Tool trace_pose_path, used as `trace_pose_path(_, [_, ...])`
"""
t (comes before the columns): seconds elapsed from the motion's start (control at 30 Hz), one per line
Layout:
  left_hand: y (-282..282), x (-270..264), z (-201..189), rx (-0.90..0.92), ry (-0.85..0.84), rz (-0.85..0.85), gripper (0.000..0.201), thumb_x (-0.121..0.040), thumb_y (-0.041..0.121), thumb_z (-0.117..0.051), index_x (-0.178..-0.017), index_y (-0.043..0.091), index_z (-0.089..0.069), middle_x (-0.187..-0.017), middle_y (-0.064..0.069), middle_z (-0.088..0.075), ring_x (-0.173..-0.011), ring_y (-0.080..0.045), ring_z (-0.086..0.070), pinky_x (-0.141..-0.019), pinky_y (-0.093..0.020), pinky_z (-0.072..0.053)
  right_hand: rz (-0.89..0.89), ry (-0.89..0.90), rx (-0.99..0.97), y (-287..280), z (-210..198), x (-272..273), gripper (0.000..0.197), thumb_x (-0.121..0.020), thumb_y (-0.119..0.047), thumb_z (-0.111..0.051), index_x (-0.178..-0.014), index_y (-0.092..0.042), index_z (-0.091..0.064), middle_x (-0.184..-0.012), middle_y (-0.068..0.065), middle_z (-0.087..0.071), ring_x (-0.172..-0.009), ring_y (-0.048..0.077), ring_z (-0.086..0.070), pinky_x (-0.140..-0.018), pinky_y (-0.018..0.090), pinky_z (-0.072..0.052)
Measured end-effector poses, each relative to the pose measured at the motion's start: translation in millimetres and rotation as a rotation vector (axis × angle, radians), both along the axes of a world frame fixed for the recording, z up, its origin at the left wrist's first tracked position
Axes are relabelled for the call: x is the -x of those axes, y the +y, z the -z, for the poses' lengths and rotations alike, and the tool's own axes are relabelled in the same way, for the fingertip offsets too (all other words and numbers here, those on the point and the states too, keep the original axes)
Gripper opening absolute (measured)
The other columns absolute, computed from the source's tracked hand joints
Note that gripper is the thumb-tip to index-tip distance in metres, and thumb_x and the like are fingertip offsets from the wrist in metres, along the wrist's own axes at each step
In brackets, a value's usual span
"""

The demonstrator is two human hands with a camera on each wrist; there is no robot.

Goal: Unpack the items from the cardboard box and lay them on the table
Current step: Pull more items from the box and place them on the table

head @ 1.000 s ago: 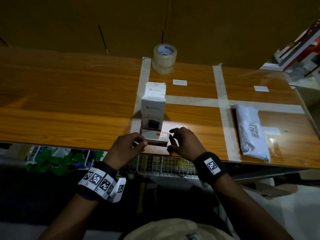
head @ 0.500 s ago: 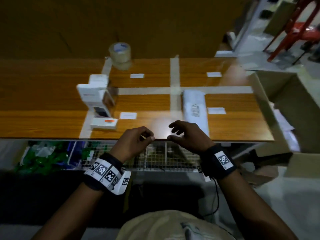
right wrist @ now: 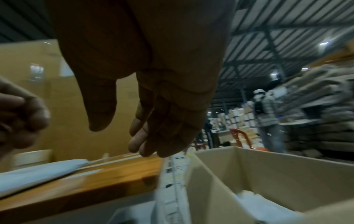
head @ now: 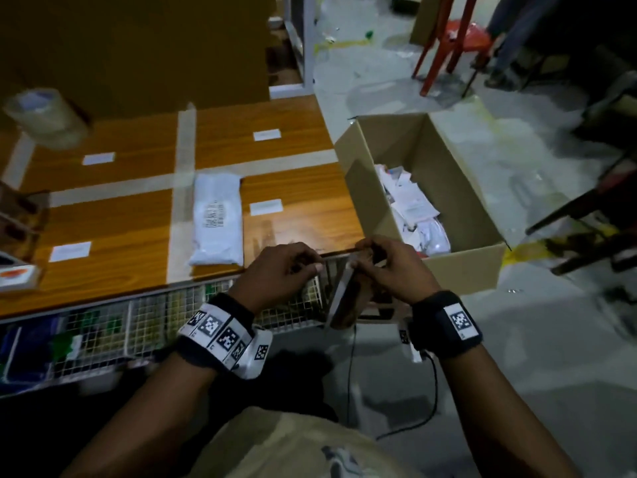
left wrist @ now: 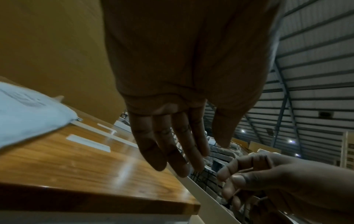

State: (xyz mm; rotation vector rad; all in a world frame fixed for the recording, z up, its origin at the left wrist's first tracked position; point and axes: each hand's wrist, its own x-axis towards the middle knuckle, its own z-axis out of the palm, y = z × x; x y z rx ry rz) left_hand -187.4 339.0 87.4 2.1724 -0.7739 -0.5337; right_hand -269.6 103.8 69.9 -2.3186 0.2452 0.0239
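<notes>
The open cardboard box (head: pixel 444 270) stands on the floor just past the table's right end, with several white packets (head: pixel 413 208) in its bottom. A white poly mailer (head: pixel 217 219) lies on the wooden table (head: pixel 113 229). A small white box (head: pixel 17 276) sits at the far left front edge. My left hand (head: pixel 303 263) hovers over the table's front right corner, fingers relaxed and empty, as the left wrist view (left wrist: pixel 191 151) confirms. My right hand (head: pixel 375 257) is beside it, at the box's near left corner, holding nothing (right wrist: pixel 134 128). The box wall (right wrist: pixel 268 174) is right below it.
A tape roll (head: pixel 44 115) stands at the table's back left. Wire mesh baskets (head: pixel 103 332) hang under the front edge. Red chair legs (head: pixel 437 46), a person's legs (head: pixel 510 39) and a dark chair frame (head: pixel 586 208) lie beyond the box. A cable (head: pixel 431 391) trails on the floor.
My hands let go of the small white box at the left and moved right along the table's front edge to the cardboard box. The view swung right with them.
</notes>
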Motion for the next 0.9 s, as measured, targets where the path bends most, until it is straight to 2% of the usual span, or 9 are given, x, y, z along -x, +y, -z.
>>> trace_pose_path(0.13, [-45, -22, 8, 0.002, 0.044, 0.045, 0.013, -0.094, 0.035, -0.064, -0.102, 0.026, -0.07, -0.096, 0.012, -0.072, -0.087, -0.001, -0.067, -0.081, -0.03, -0.057, 0.132, 0.026, -0.064, -51, 17, -6, 0.026, -0.084, -0.03, -0.078, -0.105, -0.017, -0.07, -0.088, -0.002, -0.073, -0.084, 0.014, -0.069, -0.077, 0.03, -0.055])
trace_pose_path(0.27, [-95, -59, 18, 0.028, 0.085, 0.081, 0.013, -0.094, 0.034, -0.065, -0.101, 0.025, -0.07, -0.096, 0.013, -0.073, -0.084, 0.001, -0.068, -0.08, -0.032, -0.058, 0.204, 0.07, -0.101, -97, 32, -27, 0.023, -0.085, -0.027, -0.078, -0.104, -0.02, -0.069, -0.085, -0.005, -0.072, -0.077, 0.002, -0.067, -0.07, 0.01, -0.048])
trace_pose_path(0.33, [-123, -81, 22, 0.046, 0.086, 0.108, 0.015, -0.094, 0.036, -0.064, -0.101, 0.024, -0.071, -0.097, 0.012, -0.073, -0.086, -0.001, -0.068, -0.081, -0.037, -0.058, 0.236, 0.12, -0.11, -123, 38, -46, 0.025, -0.085, -0.031, -0.078, -0.105, -0.019, -0.068, -0.082, -0.005, -0.073, -0.071, 0.001, -0.066, -0.068, 0.015, -0.051])
trace_pose_path(0.43, [-164, -107, 23, 0.067, 0.109, 0.138, 0.019, -0.094, 0.036, -0.064, -0.101, 0.02, -0.07, -0.097, 0.006, -0.073, -0.089, -0.007, -0.068, -0.082, -0.039, -0.056, 0.312, 0.202, -0.138, -167, 52, -77, 0.032, -0.084, -0.034, -0.078, -0.108, -0.017, -0.067, -0.084, -0.003, -0.073, -0.075, 0.013, -0.071, -0.071, 0.033, -0.058])
trace_pose_path(0.6, [-218, -134, 29, 0.06, 0.203, 0.12, 0.017, -0.094, 0.036, -0.064, -0.103, 0.023, -0.069, -0.1, 0.004, -0.071, -0.095, -0.013, -0.067, -0.084, -0.037, -0.055, 0.43, 0.308, -0.266, -232, 75, -131, 0.021, -0.083, -0.031, -0.08, -0.093, -0.018, -0.066, -0.08, 0.005, -0.071, -0.069, 0.013, -0.064, -0.066, 0.028, -0.048])
trace_pose_path(0.7, [-245, -143, 38, 0.064, 0.212, 0.088, 0.013, -0.093, 0.03, -0.066, -0.101, 0.021, -0.071, -0.096, 0.007, -0.072, -0.09, -0.008, -0.067, -0.079, -0.026, -0.051, 0.539, 0.386, -0.341, -269, 109, -159, 0.02, -0.083, -0.027, -0.08, -0.082, -0.014, -0.065, -0.076, 0.01, -0.068, -0.062, 0.016, -0.063, -0.06, 0.028, -0.045])
trace_pose_path(0.8, [-270, -150, 47, 0.016, 0.194, 0.051, 0.014, -0.093, 0.031, -0.066, -0.102, 0.021, -0.071, -0.096, 0.01, -0.073, -0.091, -0.001, -0.066, -0.08, -0.021, -0.05, 0.477, 0.417, -0.128, -295, 159, -191, 0.028, -0.079, -0.028, -0.081, -0.062, -0.018, -0.061, -0.07, 0.013, -0.065, -0.076, 0.031, -0.064, -0.074, 0.036, -0.051])
trace_pose_path(0.87, [-281, -150, 51, 0.005, 0.192, -0.03, 0.013, -0.093, 0.029, -0.066, -0.102, 0.021, -0.072, -0.095, 0.009, -0.073, -0.09, 0.0, -0.066, -0.077, -0.014, -0.047, 0.372, 0.529, 0.071, -297, 184, -207, 0.025, -0.082, -0.03, -0.076, -0.087, -0.007, -0.071, -0.103, 0.022, -0.07, -0.103, 0.037, -0.065, -0.09, 0.038, -0.049])
trace_pose_path(0.9, [-287, -149, 53, 0.0, 0.193, -0.069, 0.013, -0.093, 0.029, -0.066, -0.102, 0.02, -0.072, -0.095, 0.009, -0.073, -0.091, 0.001, -0.065, -0.075, -0.009, -0.046, 0.345, 0.567, 0.149, -298, 197, -213, 0.042, -0.082, -0.034, -0.075, -0.109, -0.002, -0.068, -0.12, 0.023, -0.065, -0.115, 0.037, -0.06, -0.097, 0.038, -0.047])
